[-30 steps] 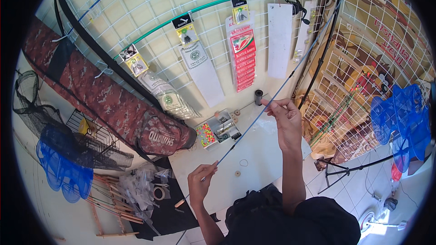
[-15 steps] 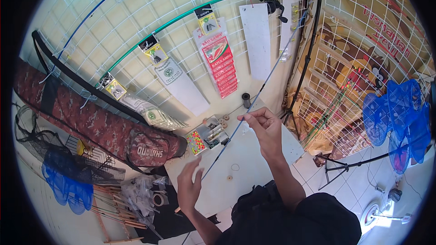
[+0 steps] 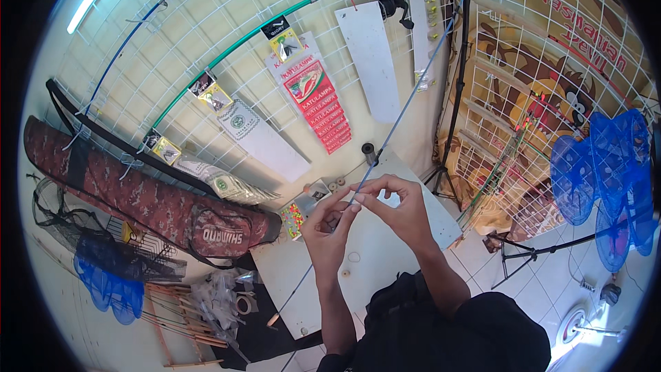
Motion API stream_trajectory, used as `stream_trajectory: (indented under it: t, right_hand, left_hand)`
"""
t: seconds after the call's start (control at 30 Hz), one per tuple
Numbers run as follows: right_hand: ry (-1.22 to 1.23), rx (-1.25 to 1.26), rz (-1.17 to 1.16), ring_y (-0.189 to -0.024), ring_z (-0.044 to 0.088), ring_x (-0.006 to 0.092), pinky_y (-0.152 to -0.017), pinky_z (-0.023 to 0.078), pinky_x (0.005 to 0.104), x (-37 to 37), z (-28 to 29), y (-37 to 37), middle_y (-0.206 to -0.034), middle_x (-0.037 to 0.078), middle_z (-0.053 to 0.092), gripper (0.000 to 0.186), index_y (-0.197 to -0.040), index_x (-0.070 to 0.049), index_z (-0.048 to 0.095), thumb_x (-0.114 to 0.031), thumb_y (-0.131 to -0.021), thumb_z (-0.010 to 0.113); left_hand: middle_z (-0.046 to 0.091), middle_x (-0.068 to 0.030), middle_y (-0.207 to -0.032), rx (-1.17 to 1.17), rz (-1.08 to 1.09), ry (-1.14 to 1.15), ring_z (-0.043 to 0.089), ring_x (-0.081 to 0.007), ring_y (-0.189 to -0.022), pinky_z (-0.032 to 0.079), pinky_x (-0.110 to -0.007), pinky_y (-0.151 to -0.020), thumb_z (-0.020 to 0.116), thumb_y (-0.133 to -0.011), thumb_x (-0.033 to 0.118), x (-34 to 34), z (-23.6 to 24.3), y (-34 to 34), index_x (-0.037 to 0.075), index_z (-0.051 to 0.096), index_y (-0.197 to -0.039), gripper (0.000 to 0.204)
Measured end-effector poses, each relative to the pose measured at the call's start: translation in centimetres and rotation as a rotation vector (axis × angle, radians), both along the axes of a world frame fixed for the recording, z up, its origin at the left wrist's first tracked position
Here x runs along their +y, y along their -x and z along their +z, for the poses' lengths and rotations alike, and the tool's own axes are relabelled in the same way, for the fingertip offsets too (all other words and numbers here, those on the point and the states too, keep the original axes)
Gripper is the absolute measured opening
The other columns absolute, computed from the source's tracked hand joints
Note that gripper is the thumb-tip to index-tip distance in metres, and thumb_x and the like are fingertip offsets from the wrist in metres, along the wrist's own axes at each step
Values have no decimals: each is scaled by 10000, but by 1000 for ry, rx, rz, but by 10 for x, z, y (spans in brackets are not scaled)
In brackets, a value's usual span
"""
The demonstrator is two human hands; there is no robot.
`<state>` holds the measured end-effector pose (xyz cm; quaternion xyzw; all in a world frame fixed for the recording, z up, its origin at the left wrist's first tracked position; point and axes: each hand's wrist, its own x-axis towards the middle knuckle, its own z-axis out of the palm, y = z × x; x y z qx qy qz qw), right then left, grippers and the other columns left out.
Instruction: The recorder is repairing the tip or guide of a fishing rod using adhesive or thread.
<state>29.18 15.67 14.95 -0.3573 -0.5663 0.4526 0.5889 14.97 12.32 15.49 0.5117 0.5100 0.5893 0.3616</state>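
Note:
A thin blue fishing rod (image 3: 419,83) runs slantwise from the upper right down to the lower left, passing over the white table. Both my hands meet at its middle. My left hand (image 3: 329,233) pinches at the rod with thumb and forefinger. Right beside it, my right hand (image 3: 401,212) is also closed in a pinch on the rod, the fingertips nearly touching those of the left. Any line or small part between the fingertips is too small to make out. A black spool (image 3: 370,154) stands just beyond the hands.
On the white table (image 3: 385,282) lie a box of colourful beads (image 3: 292,222), a thin ring (image 3: 354,257) and a small brown disc (image 3: 345,273). A wire grid with a green rod (image 3: 275,22) and packets rises behind. Blue nets (image 3: 609,172) hang right; a camouflage rod bag (image 3: 138,186) lies left.
My left hand has moved up and right from the lower rod to join the right hand, and now pinches there. The view has shifted slightly.

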Motion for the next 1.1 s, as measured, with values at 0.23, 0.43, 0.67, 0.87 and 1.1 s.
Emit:
stream_trajectory:
  t: [0.23, 0.43, 0.67, 0.87, 1.1]
  right_hand:
    - [100, 156, 169, -814, 629, 99, -776, 467, 261, 17, -10, -19, -859, 90, 707, 147, -914, 15, 680, -101, -830, 716]
    - [135, 408, 271, -859, 665, 145, -816, 520, 267, 29, -12, -16, -869, 126, 698, 157, -959, 45, 649, -36, -835, 699]
    - [79, 469, 145, -831, 670, 126, -775, 521, 245, 37, -11, -9, -865, 130, 702, 175, -936, 37, 625, 17, -795, 727]
    - [-65, 548, -105, -824, 661, 116, -755, 489, 219, 33, -8, -2, -872, 130, 703, 198, -942, 39, 625, 55, -775, 731]
    - [-127, 473, -173, -823, 642, 104, -757, 488, 217, 34, -8, 3, -894, 121, 699, 176, -952, 55, 672, 104, -784, 690]
  left_hand:
    - [667, -32, -798, -10, 33, -29, 593, -52, -711, 458, -174, -641, 712, -821, -9, 8, -7, -9, -31, 690, -1013, 194]
    - [676, -49, -797, -28, -44, 6, 623, -81, -720, 473, -196, -674, 688, -858, 41, 14, -1, -4, -27, 692, -1005, 162]
    - [660, -32, -775, -3, -25, 44, 583, -65, -671, 443, -193, -618, 657, -889, 68, 18, 2, -4, -21, 690, -1007, 151]
    - [616, -8, -718, 19, -83, 53, 552, -56, -641, 415, -190, -583, 635, -907, 76, 22, -4, -1, -21, 683, -1000, 143]
    - [545, 21, -626, 41, -44, 23, 386, -1, -502, 228, -174, -445, 647, -908, 157, 27, -9, -3, -2, 686, -964, 173]
